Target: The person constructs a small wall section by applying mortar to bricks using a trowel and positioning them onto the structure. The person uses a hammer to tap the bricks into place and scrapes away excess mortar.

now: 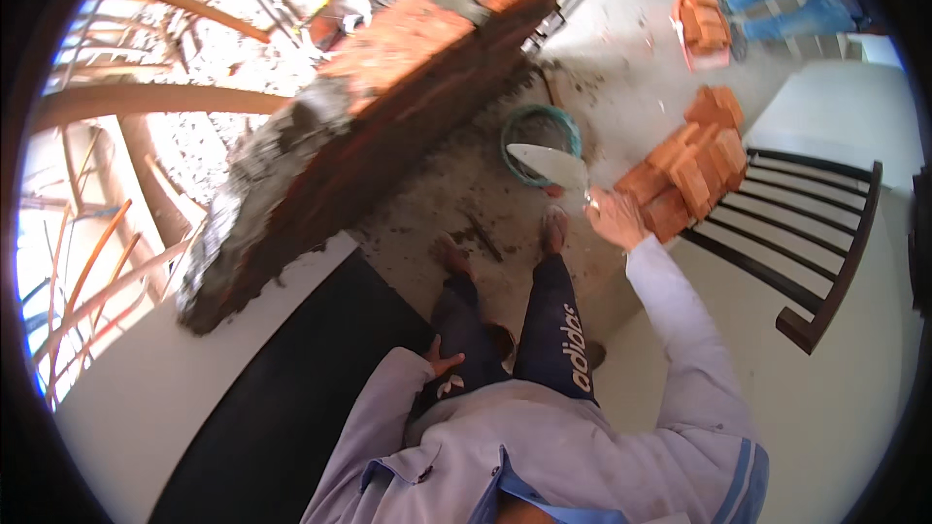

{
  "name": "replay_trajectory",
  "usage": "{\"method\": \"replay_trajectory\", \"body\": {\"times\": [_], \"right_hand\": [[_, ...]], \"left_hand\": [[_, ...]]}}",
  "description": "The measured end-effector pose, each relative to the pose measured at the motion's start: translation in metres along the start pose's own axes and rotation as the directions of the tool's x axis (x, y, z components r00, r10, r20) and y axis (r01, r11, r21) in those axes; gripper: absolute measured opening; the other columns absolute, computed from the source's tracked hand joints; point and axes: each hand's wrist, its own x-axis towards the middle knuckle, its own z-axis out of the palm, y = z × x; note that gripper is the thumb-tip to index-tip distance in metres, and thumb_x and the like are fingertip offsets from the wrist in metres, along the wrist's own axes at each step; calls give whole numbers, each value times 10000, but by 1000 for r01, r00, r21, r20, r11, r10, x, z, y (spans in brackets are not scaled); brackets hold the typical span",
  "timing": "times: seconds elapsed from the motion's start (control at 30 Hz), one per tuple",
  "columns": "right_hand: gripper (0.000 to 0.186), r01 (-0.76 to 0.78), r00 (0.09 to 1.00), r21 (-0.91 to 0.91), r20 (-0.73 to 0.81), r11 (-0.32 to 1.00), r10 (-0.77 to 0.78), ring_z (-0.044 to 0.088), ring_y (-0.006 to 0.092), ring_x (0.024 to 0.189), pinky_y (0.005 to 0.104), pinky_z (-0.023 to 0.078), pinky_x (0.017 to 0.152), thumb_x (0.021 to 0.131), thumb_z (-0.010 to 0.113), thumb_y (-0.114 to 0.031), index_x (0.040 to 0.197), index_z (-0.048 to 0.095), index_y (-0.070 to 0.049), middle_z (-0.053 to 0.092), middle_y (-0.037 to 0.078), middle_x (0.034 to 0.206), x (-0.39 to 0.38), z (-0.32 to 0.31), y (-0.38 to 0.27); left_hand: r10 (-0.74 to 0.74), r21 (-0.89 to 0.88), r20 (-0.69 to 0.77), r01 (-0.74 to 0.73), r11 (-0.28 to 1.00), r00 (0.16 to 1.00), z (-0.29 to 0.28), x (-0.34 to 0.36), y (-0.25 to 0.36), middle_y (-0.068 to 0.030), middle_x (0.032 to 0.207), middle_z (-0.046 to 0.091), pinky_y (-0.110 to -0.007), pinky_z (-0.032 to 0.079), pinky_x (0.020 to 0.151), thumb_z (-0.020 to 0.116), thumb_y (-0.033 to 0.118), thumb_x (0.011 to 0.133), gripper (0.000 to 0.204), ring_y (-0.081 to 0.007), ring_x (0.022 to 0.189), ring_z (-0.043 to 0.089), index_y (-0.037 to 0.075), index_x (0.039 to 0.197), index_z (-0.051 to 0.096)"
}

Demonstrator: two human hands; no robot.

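In the head view, the right hand (618,219) is closed around the handle end of a pointed masonry trowel (551,166), whose pale blade reaches out to the left, overlapping the teal-rimmed tub (575,133) on the floor. The left hand (445,358) rests loosely on the thigh, fingers extended, seemingly holding nothing.

The trowel should handle as a light, stiff tool: a thin, rigid blade, unlikely to break, though a load of mortar would make it tip-heavy. The handle, mostly hidden by the fingers, is the place to hold it; the blade's edge and tip look poor to grip, and wet mortar would make them slippery.

To the right of the tub, the stacked orange bricks (680,173) look hard, rough and fairly heavy, perhaps prone to chipping at corners; gripping across their sides seems best. On the left stands a mortar-smeared brick wall (413,50).
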Motion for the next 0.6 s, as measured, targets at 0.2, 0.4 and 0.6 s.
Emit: {"method": "replay_trajectory", "body": {"times": [0.2, 0.4, 0.6], "right_hand": [[264, -149, 959, -254, 196, 956, 202, 687, 374, 927, 486, 538, 812, 888, 502, -174, 973, 704, -27, 702, 219, 967, 136, 117, 144], [306, -196, 920, -167, 311, 966, 240, 667, 410, 948, 492, 525, 834, 884, 577, -221, 1079, 645, 6, 688, 247, 979, 219, 238, 182], [323, -476, 859, 367, 388, 799, 333, 656, 301, 657, 420, 530, 582, 912, 624, -226, 1142, 624, 1, 668, 132, 794, 211, 314, 148]], "left_hand": [[-86, 274, -161, 128, 953, 983, 55, 63, 60, -237, 1584, 158, -500, 261, 1157, 681, 716, 697, 1185, -464, 1426, 237, 255, 1569, 25], [-261, 167, -180, 291, 942, 949, 47, 54, 130, -236, 1571, 161, -477, 291, 1157, 766, 579, 702, 1080, -408, 1451, 197, 224, 1550, 199], [-331, 177, -150, 355, 918, 931, 49, 59, 137, -210, 1576, 156, -504, 287, 1154, 759, 544, 721, 1009, -431, 1435, 223, 237, 1536, 250]]}}
